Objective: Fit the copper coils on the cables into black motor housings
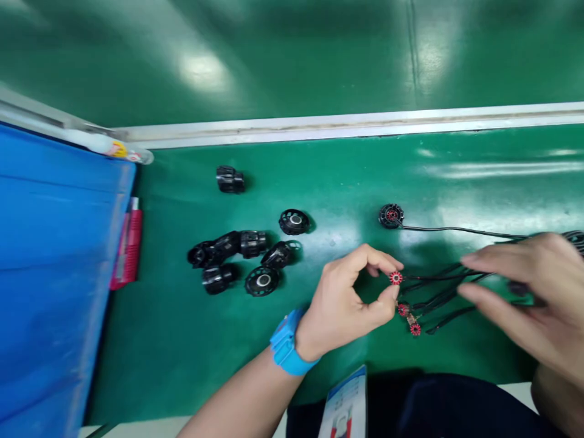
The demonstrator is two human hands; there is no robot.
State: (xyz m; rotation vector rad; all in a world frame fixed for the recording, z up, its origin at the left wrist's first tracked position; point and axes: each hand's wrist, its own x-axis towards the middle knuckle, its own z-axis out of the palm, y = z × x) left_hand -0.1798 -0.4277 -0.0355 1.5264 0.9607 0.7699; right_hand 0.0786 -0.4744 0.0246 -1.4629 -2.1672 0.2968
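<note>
My left hand (349, 301), with a blue band at its wrist, pinches a small red motor stator (396, 278) between thumb and forefinger. A dark wire runs from this stator toward the right. Just below my fingertips lie more red stators (415, 329) with black cables (449, 299). Over those cables my right hand (536, 292) hovers, blurred, its thumb and forefinger apart and nothing seen between them. Farther back on the green mat rests a black round motor part (391, 216) with a red centre and a long lead.
Several black motor housings (262, 280) lie in a group left of centre, one (230, 180) apart behind them. A blue bin (50, 280) stands at the left, with a red-handled tool (132, 246) and a white bottle (112, 146) by it. A pale rail (319, 129) crosses behind.
</note>
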